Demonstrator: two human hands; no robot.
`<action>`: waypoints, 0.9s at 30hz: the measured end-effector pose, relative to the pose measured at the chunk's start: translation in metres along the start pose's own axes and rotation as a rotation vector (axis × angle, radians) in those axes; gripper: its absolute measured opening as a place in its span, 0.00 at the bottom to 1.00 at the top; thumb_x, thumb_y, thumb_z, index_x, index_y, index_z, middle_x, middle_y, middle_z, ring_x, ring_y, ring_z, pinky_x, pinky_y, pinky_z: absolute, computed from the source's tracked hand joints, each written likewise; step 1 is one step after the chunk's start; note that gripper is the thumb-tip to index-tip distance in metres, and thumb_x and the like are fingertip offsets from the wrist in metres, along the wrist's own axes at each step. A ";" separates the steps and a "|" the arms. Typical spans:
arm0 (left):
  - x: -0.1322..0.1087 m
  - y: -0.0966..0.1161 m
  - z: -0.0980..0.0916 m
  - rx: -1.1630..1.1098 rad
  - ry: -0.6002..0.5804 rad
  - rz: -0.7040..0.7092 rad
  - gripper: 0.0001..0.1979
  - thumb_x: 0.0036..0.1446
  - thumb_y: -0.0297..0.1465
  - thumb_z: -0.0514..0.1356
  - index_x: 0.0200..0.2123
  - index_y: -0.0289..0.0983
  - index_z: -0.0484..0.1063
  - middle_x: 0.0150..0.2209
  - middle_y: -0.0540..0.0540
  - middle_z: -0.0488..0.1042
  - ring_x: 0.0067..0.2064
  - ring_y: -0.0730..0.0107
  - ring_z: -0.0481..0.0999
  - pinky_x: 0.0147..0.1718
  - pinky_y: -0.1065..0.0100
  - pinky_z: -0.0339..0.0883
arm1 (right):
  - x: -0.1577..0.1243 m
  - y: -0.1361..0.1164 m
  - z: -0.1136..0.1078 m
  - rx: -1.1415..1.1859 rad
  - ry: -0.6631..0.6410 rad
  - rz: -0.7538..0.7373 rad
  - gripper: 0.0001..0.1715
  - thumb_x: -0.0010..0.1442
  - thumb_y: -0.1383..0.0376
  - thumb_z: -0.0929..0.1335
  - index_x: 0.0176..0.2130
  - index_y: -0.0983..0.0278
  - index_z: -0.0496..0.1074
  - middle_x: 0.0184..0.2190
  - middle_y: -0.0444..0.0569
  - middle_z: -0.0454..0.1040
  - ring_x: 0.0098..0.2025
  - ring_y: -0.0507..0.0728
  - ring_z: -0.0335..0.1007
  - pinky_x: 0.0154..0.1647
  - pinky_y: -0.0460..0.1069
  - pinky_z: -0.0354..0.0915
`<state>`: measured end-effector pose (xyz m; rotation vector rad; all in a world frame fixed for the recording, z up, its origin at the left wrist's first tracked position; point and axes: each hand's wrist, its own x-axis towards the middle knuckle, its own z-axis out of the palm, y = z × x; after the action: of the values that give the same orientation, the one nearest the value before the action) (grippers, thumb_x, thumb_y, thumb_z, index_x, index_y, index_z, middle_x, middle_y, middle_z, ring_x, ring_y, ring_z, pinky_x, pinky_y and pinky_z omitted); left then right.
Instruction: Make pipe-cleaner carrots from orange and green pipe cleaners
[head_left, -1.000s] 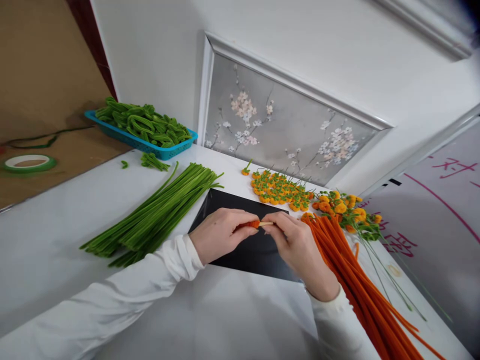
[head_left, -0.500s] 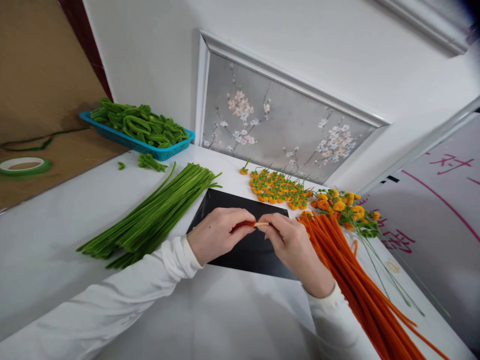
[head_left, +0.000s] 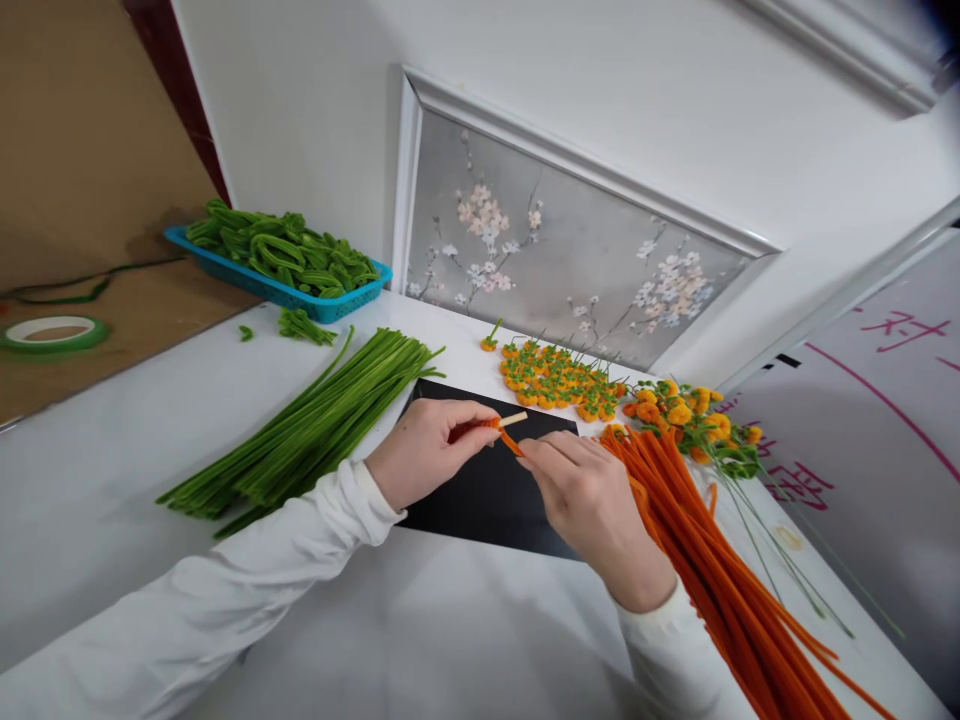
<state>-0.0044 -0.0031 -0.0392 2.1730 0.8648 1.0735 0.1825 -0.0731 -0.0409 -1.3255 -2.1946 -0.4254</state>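
My left hand [head_left: 435, 447] is closed in a pinch on a thin wooden stick [head_left: 514, 419], whose pale end sticks out to the right. Orange pipe cleaner is wound round the stick at the left fingertips. From there a short length of the orange pipe cleaner [head_left: 511, 443] runs down to my right hand [head_left: 589, 500], which pinches it between thumb and fingers. Both hands are above a black mat [head_left: 487, 505]. Just right of my right hand lies a bundle of long orange pipe cleaners [head_left: 705, 560].
Green pipe cleaners [head_left: 307, 430] lie in a bundle at left. Behind them stands a blue basket [head_left: 300, 298] of folded green pieces. Small orange flowers [head_left: 559, 375] and stemmed blooms [head_left: 690, 415] lie at the back. Green tape [head_left: 56, 333] rests on brown board at far left.
My right hand has moved down and right, off the stick's end, and a stretch of orange pipe cleaner now shows between the hands. The stick's free end points up more.
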 end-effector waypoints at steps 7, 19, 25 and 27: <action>-0.002 -0.001 0.002 0.177 -0.061 0.173 0.07 0.57 0.28 0.57 0.36 0.36 0.76 0.31 0.49 0.79 0.30 0.72 0.75 0.31 0.73 0.66 | 0.004 -0.004 -0.007 -0.156 0.114 -0.074 0.07 0.64 0.67 0.65 0.39 0.60 0.73 0.35 0.46 0.76 0.33 0.53 0.66 0.37 0.50 0.53; -0.006 0.003 0.004 0.228 -0.213 0.253 0.04 0.58 0.27 0.58 0.34 0.38 0.74 0.33 0.51 0.77 0.32 0.73 0.74 0.32 0.73 0.62 | 0.008 0.012 -0.003 0.087 0.016 0.070 0.12 0.65 0.60 0.63 0.40 0.59 0.75 0.35 0.48 0.76 0.37 0.54 0.71 0.40 0.49 0.60; -0.007 0.009 0.004 0.149 -0.158 0.231 0.05 0.56 0.24 0.59 0.35 0.37 0.74 0.33 0.50 0.77 0.36 0.72 0.74 0.36 0.72 0.63 | 0.005 0.021 0.004 0.405 -0.164 0.141 0.12 0.66 0.64 0.62 0.37 0.61 0.74 0.29 0.45 0.74 0.29 0.52 0.69 0.32 0.45 0.62; -0.007 0.010 0.005 0.149 -0.141 0.218 0.06 0.55 0.24 0.60 0.36 0.37 0.74 0.33 0.50 0.76 0.36 0.71 0.73 0.35 0.72 0.63 | 0.004 0.022 0.006 0.458 -0.189 0.136 0.11 0.64 0.67 0.62 0.36 0.61 0.74 0.27 0.44 0.73 0.28 0.51 0.68 0.31 0.45 0.62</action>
<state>-0.0010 -0.0156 -0.0377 2.4798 0.6752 0.9675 0.1991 -0.0570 -0.0435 -1.2817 -2.1566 0.2530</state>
